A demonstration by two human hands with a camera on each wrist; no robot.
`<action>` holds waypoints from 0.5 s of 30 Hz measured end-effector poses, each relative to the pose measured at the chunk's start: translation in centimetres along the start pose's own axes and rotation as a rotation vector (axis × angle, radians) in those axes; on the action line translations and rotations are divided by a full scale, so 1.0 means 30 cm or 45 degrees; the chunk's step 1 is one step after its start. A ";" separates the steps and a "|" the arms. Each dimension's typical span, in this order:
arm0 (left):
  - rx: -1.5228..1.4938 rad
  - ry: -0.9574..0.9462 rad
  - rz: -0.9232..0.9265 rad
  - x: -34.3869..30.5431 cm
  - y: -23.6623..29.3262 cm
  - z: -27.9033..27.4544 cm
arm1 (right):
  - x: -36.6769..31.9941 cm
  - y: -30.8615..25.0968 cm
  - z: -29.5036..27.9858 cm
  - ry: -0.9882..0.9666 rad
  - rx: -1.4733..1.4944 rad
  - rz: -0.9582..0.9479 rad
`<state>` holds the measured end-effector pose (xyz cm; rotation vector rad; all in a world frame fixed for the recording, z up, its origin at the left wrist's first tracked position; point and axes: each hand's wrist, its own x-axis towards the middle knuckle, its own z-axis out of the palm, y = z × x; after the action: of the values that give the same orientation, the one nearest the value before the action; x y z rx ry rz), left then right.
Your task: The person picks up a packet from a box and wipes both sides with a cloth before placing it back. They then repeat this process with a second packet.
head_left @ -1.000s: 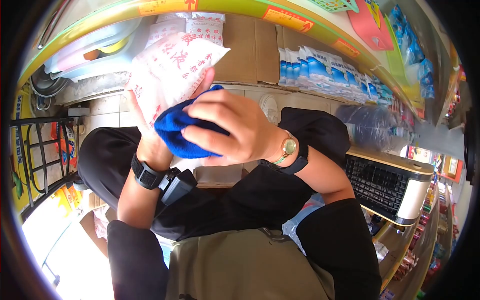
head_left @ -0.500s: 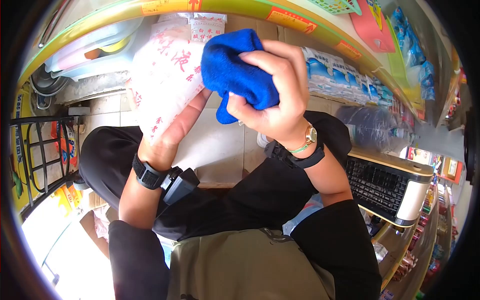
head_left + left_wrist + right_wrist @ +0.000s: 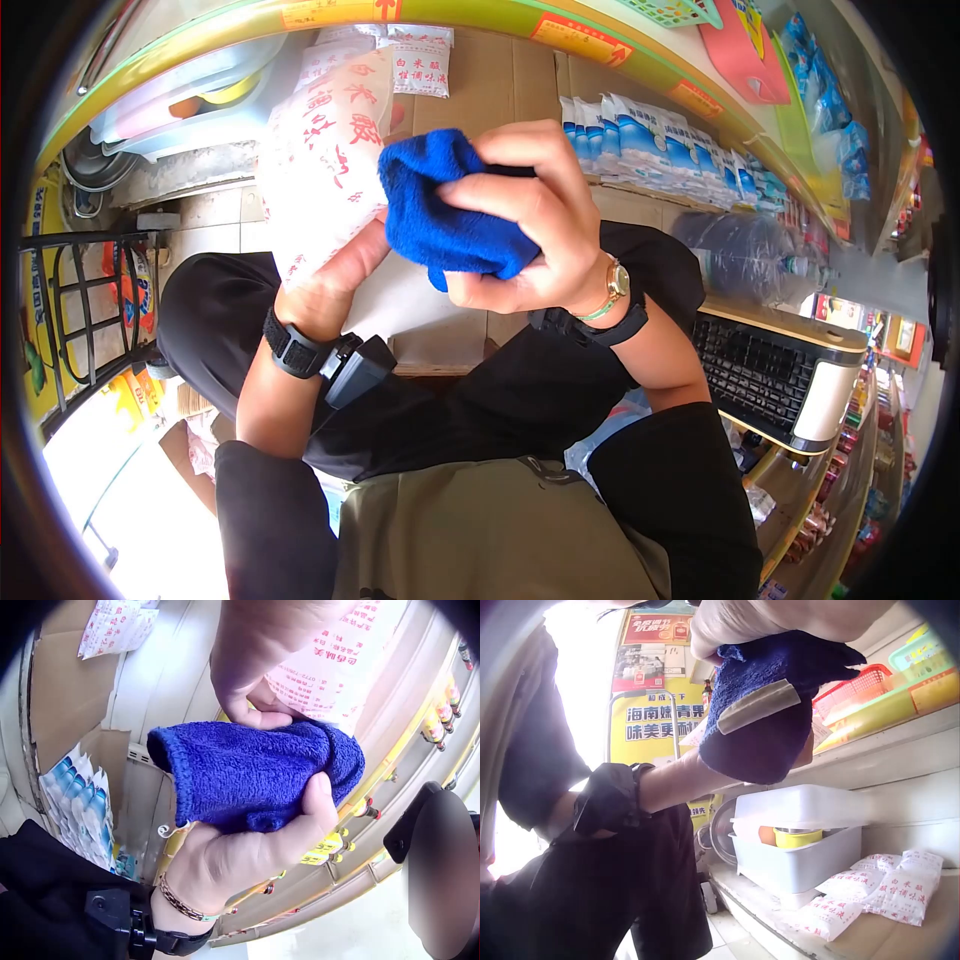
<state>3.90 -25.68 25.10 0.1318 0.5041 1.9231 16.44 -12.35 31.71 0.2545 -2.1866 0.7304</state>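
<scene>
A white plastic pouch with red lettering (image 3: 325,160) lies across my left hand (image 3: 340,270), which holds it from beneath with the thumb along its right side. My right hand (image 3: 545,220) grips a bunched blue cloth (image 3: 440,205) at the pouch's right edge. In the left wrist view the cloth (image 3: 247,772) touches the pouch's end (image 3: 337,675), and the right thumb presses on it. The right wrist view shows the cloth (image 3: 761,712) under the right hand (image 3: 780,619), with a pale label on it; the pouch is mostly hidden there.
More lettered pouches (image 3: 420,68) lie on cardboard on the low shelf, with blue-and-white packets (image 3: 650,140) to their right. A lidded plastic box (image 3: 799,855) stands beside the pouches. A water bottle (image 3: 745,255) and a heater-like appliance (image 3: 775,370) are at the right, a black rack (image 3: 90,310) at the left.
The right hand moved with the cloth from over the pouch's lower part, up and right, then slightly down and left. The pouch has turned in the left hand, its lettering lying differently.
</scene>
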 end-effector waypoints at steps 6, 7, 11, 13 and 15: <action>-0.177 0.006 0.019 0.004 -0.018 0.028 | -0.004 -0.001 -0.009 -0.145 0.061 -0.175; -0.536 -0.148 -0.059 0.022 -0.019 -0.005 | -0.002 -0.006 -0.011 -0.175 0.051 -0.212; -0.640 -0.483 -0.243 0.041 0.005 0.021 | -0.005 -0.024 -0.031 -0.171 0.012 -0.260; -0.643 -0.475 -0.251 0.036 0.011 0.030 | -0.003 -0.030 -0.044 -0.109 0.041 -0.216; -0.650 -0.470 -0.264 0.017 0.014 0.049 | 0.004 -0.023 -0.061 -0.124 0.029 -0.214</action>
<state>3.79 -24.93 26.52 0.0945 -0.2157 1.7140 17.80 -11.85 33.03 0.4887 -2.2174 0.6612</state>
